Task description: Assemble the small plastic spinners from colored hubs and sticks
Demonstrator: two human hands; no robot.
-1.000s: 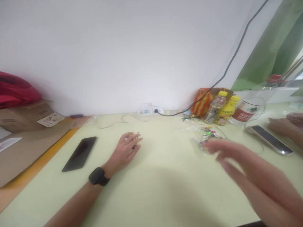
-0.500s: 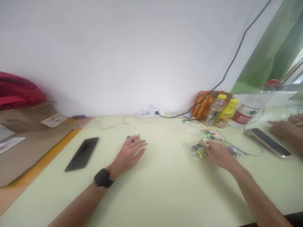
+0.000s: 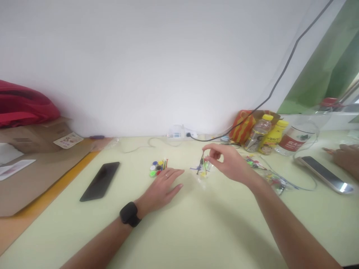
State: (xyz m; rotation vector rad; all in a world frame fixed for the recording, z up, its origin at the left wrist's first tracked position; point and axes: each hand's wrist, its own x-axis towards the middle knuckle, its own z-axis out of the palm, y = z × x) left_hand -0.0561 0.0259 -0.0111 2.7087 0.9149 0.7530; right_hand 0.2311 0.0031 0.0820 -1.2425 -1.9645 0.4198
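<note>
My left hand (image 3: 162, 188), fingers stretched out and thumb apart, is low over the table and holds nothing. Just beyond its knuckles is a small group of coloured round pieces (image 3: 153, 168) in blue, white, green, red, yellow and black, with thin coloured sticks (image 3: 166, 163) beside them. Thumb and forefinger of my right hand (image 3: 228, 162) pinch a small clear plastic bag of coloured plastic parts (image 3: 202, 168), right of my left fingertips. More bagged coloured parts (image 3: 277, 183) lie behind my right wrist, partly covered by my forearm.
A black phone (image 3: 100, 182) lies at left beside a cardboard box (image 3: 39, 138). Bottles with yellow caps (image 3: 267, 136) and a large red-labelled bottle (image 3: 294, 140) stand at the back right. Another phone (image 3: 325, 173) lies near another person's hand (image 3: 344, 157). A cable (image 3: 269, 98) hangs along the wall.
My right hand has moved left, carrying a small bag of parts away from the others. My left hand has shifted slightly right and nearer, uncovering the coloured round pieces.
</note>
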